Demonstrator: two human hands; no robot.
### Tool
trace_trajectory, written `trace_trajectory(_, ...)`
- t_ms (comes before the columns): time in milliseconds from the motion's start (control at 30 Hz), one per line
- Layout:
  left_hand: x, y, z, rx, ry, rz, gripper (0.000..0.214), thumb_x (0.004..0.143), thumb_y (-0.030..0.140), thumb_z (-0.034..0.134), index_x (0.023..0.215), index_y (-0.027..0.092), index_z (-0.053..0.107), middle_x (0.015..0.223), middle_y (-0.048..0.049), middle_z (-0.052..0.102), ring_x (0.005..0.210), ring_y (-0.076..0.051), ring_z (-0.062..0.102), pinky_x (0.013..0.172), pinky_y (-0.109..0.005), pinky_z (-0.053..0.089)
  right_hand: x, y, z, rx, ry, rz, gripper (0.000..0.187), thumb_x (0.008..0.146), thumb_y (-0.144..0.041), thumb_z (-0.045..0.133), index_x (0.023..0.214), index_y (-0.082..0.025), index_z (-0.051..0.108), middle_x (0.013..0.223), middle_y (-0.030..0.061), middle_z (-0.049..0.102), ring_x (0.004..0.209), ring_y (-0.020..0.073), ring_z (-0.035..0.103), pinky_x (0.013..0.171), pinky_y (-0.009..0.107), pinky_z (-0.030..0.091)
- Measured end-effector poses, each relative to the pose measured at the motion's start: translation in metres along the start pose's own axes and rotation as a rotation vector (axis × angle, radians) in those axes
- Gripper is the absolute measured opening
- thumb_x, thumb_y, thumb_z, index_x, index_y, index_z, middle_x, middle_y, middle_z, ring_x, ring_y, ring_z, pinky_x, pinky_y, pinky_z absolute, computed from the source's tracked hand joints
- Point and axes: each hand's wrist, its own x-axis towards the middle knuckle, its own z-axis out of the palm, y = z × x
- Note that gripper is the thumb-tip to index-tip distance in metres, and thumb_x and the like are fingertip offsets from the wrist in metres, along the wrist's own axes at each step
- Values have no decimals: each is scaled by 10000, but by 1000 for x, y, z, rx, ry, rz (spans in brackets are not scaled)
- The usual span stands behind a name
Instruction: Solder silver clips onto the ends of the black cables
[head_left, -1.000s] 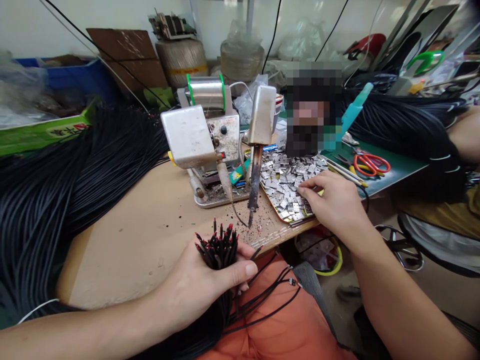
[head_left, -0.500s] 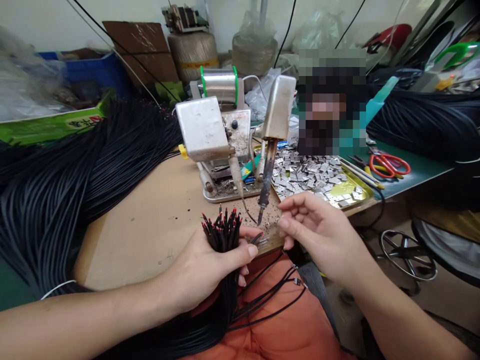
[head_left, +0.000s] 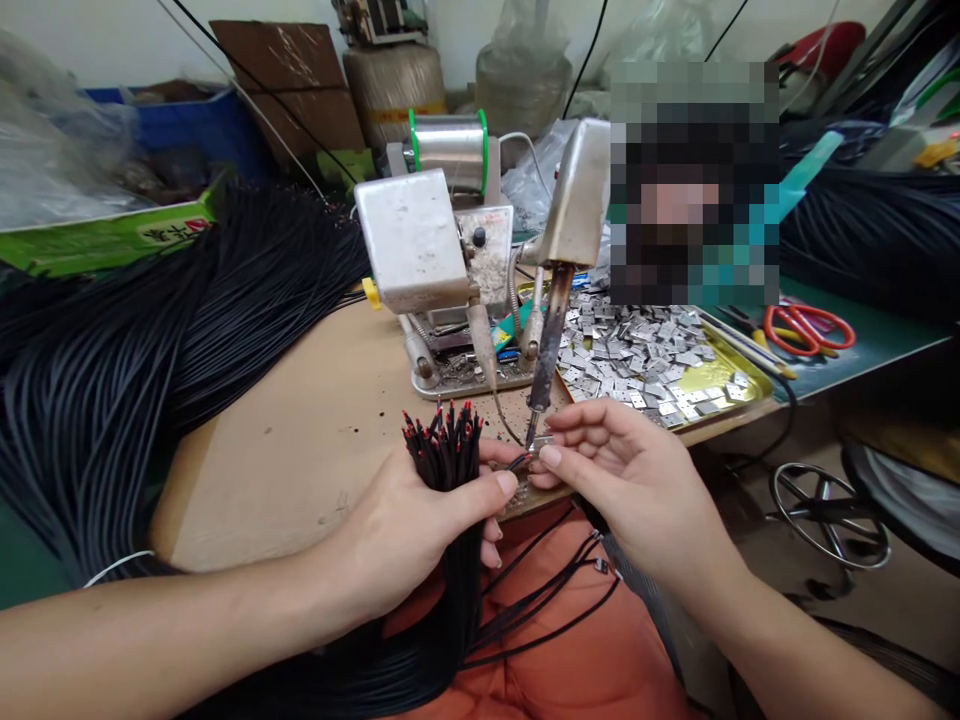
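Note:
My left hand [head_left: 442,500] is closed around a thick bundle of black cables [head_left: 446,455] with red wire ends pointing up. Between its thumb and forefinger one cable's end [head_left: 519,461] sticks out to the right. My right hand [head_left: 607,460] pinches a small metal plate [head_left: 541,443] against that cable end, just under the tip of the soldering iron [head_left: 547,350]. A thin solder feed tube [head_left: 506,415] from the soldering machine [head_left: 412,240] also leads to this spot. Whether plate, wire and tip touch is too small to tell.
A yellow tray [head_left: 720,375] of small metal plates stands behind my right hand, with red-handled scissors [head_left: 810,328] beyond it. Loose black cables [head_left: 112,400] cover the left side. Several cables with metal ends [head_left: 600,566] lie across my lap. A person sits opposite.
My right hand has moved left, bringing the small metal plate to the wire end under the iron tip. My left hand still holds the bundle. The view has shifted slightly.

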Motion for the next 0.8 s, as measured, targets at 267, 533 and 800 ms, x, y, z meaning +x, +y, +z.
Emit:
trace_trajectory(267, 2, 0, 0, -26, 16, 11, 330, 818, 309, 789, 1088, 150, 687, 731, -10, 698, 512, -105, 622, 503, -235, 575, -1, 2, 3, 31, -1, 10, 217, 802, -272, 827, 911, -179, 664, 790, 30, 758, 704, 173, 774, 727, 288, 651)
trace_trajectory(533, 0, 0, -1, -23, 7, 17, 330, 824, 307, 778, 1093, 139, 687, 730, -23, 704, 515, -110, 625, 518, -250, 580, -1, 7, 4, 78, 1, 21, 242, 791, -281, 839, 922, -179, 663, 798, 33, 776, 715, 178, 782, 736, 286, 650)
trace_trajectory(800, 1, 1, 0, -56, 25, 29, 326, 808, 285, 790, 1079, 142, 679, 766, -27, 712, 525, -114, 625, 509, -263, 588, -1, 7, 6, 76, 8, 3, 277, 740, -280, 876, 912, -188, 678, 780, 39, 782, 708, 196, 780, 747, 323, 653)
